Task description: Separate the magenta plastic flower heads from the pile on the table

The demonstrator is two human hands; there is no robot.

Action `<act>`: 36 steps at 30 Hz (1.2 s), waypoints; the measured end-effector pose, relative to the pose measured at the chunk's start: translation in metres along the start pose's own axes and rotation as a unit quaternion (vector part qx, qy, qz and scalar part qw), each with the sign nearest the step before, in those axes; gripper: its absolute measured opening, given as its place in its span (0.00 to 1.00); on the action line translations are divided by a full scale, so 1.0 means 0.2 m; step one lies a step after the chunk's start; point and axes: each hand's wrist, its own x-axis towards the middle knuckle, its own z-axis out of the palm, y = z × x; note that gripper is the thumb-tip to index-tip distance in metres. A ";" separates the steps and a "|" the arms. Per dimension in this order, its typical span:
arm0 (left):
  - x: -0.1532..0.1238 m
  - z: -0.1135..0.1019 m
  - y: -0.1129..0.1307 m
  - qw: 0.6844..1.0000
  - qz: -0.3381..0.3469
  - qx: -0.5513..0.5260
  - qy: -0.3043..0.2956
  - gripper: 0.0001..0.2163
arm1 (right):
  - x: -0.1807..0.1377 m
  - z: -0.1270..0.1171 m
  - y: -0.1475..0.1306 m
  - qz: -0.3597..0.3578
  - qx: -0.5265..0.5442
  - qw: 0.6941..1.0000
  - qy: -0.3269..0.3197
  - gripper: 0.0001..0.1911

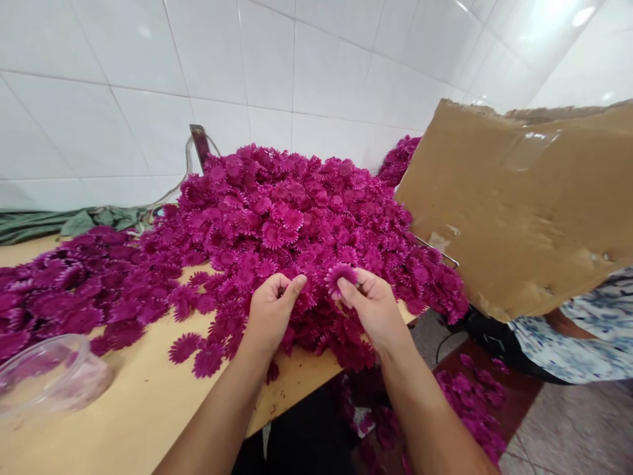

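A big heap of magenta fabric flower heads (291, 211) covers the wooden table (143, 396) against the white tiled wall. My right hand (374, 305) pinches one flower head (339, 275) between thumb and fingers at the heap's front edge. My left hand (271, 309) is just to its left, fingers curled with the thumb up, resting against the flowers; whether it holds one I cannot tell. A flatter spread of darker flowers (74, 284) lies to the left.
A large cardboard sheet (519, 204) leans at the right, with a person in patterned clothing (573, 343) behind it. A clear plastic container (49, 376) lies at the table's left front. Green cloth (64, 221) and a cable lie by the wall. Flowers are scattered on the floor (469, 396).
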 end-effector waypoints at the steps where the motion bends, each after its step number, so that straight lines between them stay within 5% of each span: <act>1: 0.01 0.00 0.00 1.000 -0.001 0.002 -0.005 0.20 | 0.00 0.01 0.00 0.004 -0.007 1.000 -0.008 0.16; 5: 0.03 0.02 -0.01 1.000 -0.001 0.013 -0.019 0.17 | 0.00 0.04 0.01 0.008 -0.040 0.999 -0.010 0.19; 9: 0.04 0.04 -0.02 0.999 0.004 0.000 -0.031 0.16 | 0.01 0.08 0.02 -0.044 -0.021 0.999 -0.004 0.10; 13: 0.02 0.04 -0.02 0.997 -0.013 -0.037 -0.071 0.16 | 0.03 0.08 0.04 0.023 0.040 0.998 -0.049 0.12; 15: 0.02 0.03 -0.02 0.998 -0.003 -0.020 -0.067 0.15 | 0.06 0.05 0.05 0.027 0.026 0.999 -0.004 0.11; 19: 0.05 -0.01 -0.03 0.994 0.063 0.085 -0.009 0.11 | 0.12 -0.05 0.05 -0.019 -0.040 0.991 0.127 0.11; 24: 0.07 -0.02 -0.03 0.951 0.190 0.235 0.059 0.12 | 0.12 -0.07 0.06 -0.021 -0.105 0.991 0.074 0.11; 28: 0.03 0.02 0.00 0.948 0.242 0.206 -0.005 0.11 | 0.10 -0.04 0.07 -0.014 -0.145 0.988 0.057 0.19; 36: 0.03 0.11 0.02 0.990 0.094 0.021 -0.108 0.06 | 0.09 0.00 0.04 0.012 -0.097 0.995 0.022 0.26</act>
